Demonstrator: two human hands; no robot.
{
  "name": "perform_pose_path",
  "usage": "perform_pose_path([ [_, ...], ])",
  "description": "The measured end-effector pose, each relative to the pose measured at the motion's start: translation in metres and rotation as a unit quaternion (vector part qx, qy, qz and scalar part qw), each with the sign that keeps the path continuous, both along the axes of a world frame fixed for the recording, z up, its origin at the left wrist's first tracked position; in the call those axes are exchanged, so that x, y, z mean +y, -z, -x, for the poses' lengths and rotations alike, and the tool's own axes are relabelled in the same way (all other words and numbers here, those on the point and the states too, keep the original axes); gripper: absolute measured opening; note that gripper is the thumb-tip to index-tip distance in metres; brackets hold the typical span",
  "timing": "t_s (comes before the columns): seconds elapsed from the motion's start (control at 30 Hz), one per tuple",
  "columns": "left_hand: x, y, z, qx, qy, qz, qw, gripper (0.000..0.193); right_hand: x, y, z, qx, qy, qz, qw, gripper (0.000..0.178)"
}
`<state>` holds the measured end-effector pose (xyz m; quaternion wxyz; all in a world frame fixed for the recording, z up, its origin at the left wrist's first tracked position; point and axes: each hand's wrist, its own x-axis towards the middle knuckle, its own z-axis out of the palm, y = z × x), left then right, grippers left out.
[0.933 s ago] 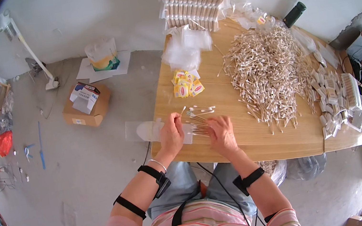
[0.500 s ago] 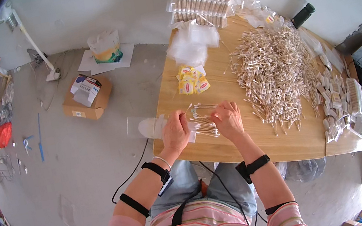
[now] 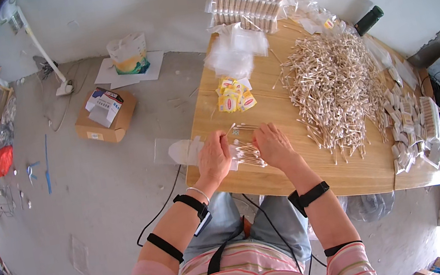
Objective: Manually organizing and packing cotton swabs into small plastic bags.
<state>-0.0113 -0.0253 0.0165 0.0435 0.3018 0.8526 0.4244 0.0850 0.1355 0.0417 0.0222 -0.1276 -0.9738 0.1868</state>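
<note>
Tho apart, hands [image 3: 215, 157] [image 3: 274, 144] nr swabs [image 3: 250, 156].

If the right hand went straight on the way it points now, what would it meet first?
For the right hand, probably the few cotton swabs just ahead of it, with the yellow cards beyond; this one view leaves depth unclear.

Yellow cards [image 3: 230, 103] and a white package [image 3: 101, 109] bear print (too small to read).
</note>
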Motion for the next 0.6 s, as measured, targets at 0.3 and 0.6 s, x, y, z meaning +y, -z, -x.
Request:
perform_pose_path([
  [0.3,-0.003,0.003,0.001,-0.039,-0.007,0.004,0.999,0.010,-0.010,-0.006,-0.024,0.117,0.040,0.093,0.988,0.011],
  [0.6,0.001,0.000,-0.001,-0.033,-0.004,-0.013,0.999,0.009,0.001,-0.004,-0.020,0.178,0.121,0.153,0.964,0.006],
])
